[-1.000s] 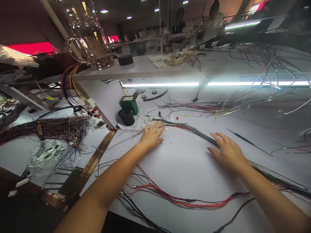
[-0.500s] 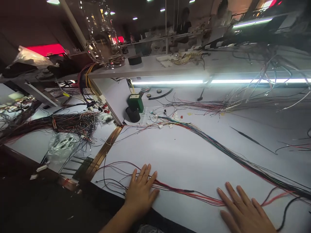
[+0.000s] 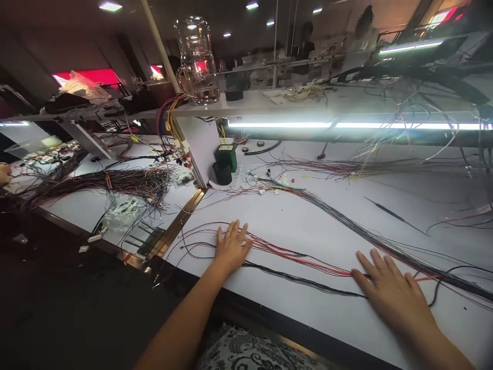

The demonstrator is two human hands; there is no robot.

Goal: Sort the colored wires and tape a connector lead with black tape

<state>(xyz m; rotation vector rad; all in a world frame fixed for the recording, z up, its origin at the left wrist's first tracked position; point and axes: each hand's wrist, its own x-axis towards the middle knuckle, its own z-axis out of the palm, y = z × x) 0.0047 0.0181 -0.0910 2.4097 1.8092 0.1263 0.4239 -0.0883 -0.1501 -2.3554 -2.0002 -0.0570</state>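
My left hand (image 3: pixel 230 245) lies flat and open on the white table (image 3: pixel 316 303), fingers spread over the left end of a loose bundle of red and black wires (image 3: pixel 296 259). My right hand (image 3: pixel 393 288) also rests flat and open, palm down, on the right part of the same red wires. Just beyond it a thick multicoloured wire harness (image 3: pixel 346 223) runs diagonally from the middle of the table to the right edge. Neither hand grips anything.
A green box (image 3: pixel 227 154) and a black cup (image 3: pixel 223 173) stand at the back by a white partition. A lit shelf (image 3: pixel 308 110) carries a glass jar (image 3: pixel 196 59). Tangled wires (image 3: pixel 108 182) and a plastic bag (image 3: pixel 123 208) cover the left table. Another person's hand (image 3: pixel 4 172) shows far left.
Both hands have drawn back from the far harness to the near red wires. Since half a second ago they slid a little forward, and the view swung right.
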